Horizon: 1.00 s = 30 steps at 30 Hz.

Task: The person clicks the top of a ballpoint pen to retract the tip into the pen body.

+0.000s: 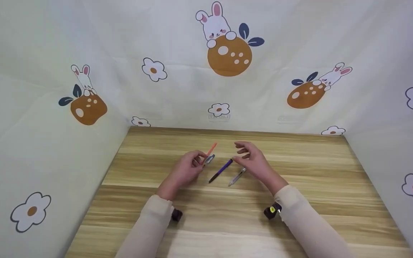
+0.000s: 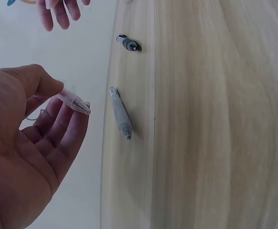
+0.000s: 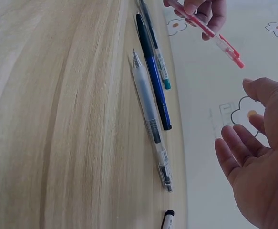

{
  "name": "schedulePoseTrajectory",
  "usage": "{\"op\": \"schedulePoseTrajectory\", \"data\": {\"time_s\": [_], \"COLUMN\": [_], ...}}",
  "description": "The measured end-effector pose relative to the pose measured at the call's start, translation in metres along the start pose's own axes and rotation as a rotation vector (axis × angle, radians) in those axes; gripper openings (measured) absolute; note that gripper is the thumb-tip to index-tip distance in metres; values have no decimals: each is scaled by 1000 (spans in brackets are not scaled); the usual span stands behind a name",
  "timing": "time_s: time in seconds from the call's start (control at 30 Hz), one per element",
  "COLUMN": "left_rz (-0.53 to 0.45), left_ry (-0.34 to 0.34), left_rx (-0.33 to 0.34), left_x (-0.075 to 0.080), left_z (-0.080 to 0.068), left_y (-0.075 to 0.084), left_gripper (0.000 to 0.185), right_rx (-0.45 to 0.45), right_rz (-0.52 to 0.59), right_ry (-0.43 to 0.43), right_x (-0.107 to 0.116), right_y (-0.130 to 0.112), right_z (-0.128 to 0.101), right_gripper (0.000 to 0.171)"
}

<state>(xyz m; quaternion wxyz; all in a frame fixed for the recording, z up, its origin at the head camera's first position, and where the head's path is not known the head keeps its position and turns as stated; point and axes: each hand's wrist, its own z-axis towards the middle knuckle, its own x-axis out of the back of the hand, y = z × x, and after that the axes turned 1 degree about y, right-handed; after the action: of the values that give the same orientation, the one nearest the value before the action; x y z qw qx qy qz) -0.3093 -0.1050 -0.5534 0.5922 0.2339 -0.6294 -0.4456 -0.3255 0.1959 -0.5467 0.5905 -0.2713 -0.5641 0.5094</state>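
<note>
My left hand (image 1: 188, 166) pinches a red pen (image 3: 210, 32) with a clear section between thumb and fingers, held up off the table; its clear tip (image 2: 77, 102) shows in the left wrist view. My right hand (image 3: 260, 155) holds nothing, its fingers loosely bent and apart from the thumb. In the head view it is nearest a blue pen (image 1: 221, 171) with a dark grip and a clear pen (image 1: 237, 176), which lie on the table. Beside the blue pen, a pen with a teal end (image 3: 157, 52) lies close to my left hand.
The wood-grain table (image 1: 206, 222) meets a pale cloth backdrop (image 1: 177, 96) with rabbits and flowers on three sides. A white item with a black end (image 3: 168, 219) lies at the bottom of the right wrist view.
</note>
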Motion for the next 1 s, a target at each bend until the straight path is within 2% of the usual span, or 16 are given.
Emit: {"op": "schedulePoseTrajectory", "data": {"time_s": [0.3,0.6,1.0], "left_rz": [114,141,208], "left_ry": [40,75,90], "left_rx": [-44,-63,-23], "left_x": [8,16,23], "left_z": [-3,-4,-7], "left_y": [-4,-14,-23], "left_gripper": [32,36,42], "right_rx": [-5,-20,-25], "right_rz": [-4,-16,-19], "right_ry": [-14,-23,-38], "right_x": [-8,-13,-21], "right_y": [-1,0,0], "right_z": [6,10,16], "right_gripper": [57,59,61]}}
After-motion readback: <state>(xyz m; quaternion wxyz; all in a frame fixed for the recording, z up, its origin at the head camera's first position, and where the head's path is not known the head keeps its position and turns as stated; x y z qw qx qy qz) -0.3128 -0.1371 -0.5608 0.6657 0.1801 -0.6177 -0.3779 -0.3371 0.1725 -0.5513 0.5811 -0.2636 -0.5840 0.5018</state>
